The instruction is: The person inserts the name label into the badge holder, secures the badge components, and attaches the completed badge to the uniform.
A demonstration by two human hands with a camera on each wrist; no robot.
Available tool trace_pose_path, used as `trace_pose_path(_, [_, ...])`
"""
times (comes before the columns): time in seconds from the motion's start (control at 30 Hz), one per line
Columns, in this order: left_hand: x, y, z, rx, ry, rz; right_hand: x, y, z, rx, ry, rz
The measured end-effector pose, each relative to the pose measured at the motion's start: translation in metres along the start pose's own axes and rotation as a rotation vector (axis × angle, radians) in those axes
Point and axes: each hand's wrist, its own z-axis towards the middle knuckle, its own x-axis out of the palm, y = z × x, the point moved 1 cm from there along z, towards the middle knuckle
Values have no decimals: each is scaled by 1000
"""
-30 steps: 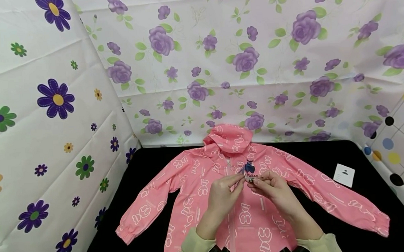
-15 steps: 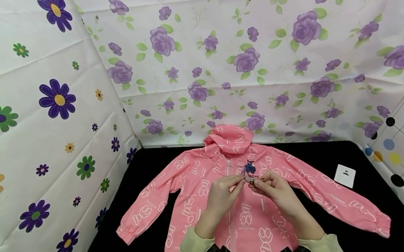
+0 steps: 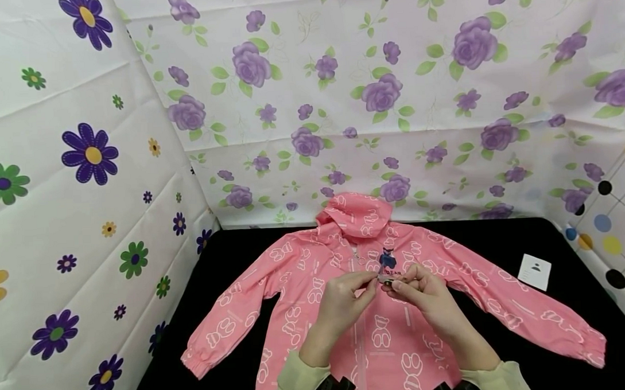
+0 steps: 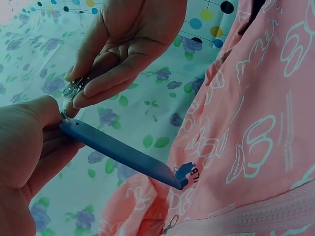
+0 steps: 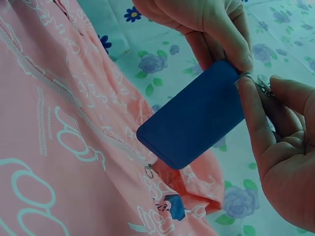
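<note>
Over the chest of a pink hooded jacket (image 3: pixel 366 342), both hands work close together. My left hand (image 3: pixel 347 300) pinches a flat blue badge holder (image 5: pixel 197 118) near its top end, beside a short clear strap (image 5: pixel 243 78). The holder juts out from the fingers toward the jacket and looks thin, almost edge-on, in the left wrist view. My right hand (image 3: pixel 424 294) pinches a small metal badge clip (image 4: pixel 75 89) between thumb and fingers, right beside the left fingertips. Fingers partly hide the clip and the strap.
The jacket lies spread on a black table (image 3: pixel 500 240), sleeves out to both sides, its front zipper (image 5: pixel 74 103) running down the middle. A white card (image 3: pixel 534 272) with a person icon lies to the right. Flowered cloth walls (image 3: pixel 309 103) stand behind and at the left.
Both hands hold nearly the same place and grip. The metal clip has tilted slightly between the fingers, and the head view has shifted a little.
</note>
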Motion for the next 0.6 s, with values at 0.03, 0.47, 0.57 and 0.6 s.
trace_pose_path(0.03, [0,0,0,-5,-4,-8,0,0,0,-2,-2,-1])
trace_pose_path(0.47, [4,4,-2,-35,-73,-123,6,-2,-1,-11,-17,-20])
trace_pose_path(0.57, [5,6,-2,-57,-103,-155,6,-2,-1,-8,-34,-31])
trace_pose_path(0.6, [5,6,-2,-68,-111,-168,6,-2,-1,-6,-42,-36])
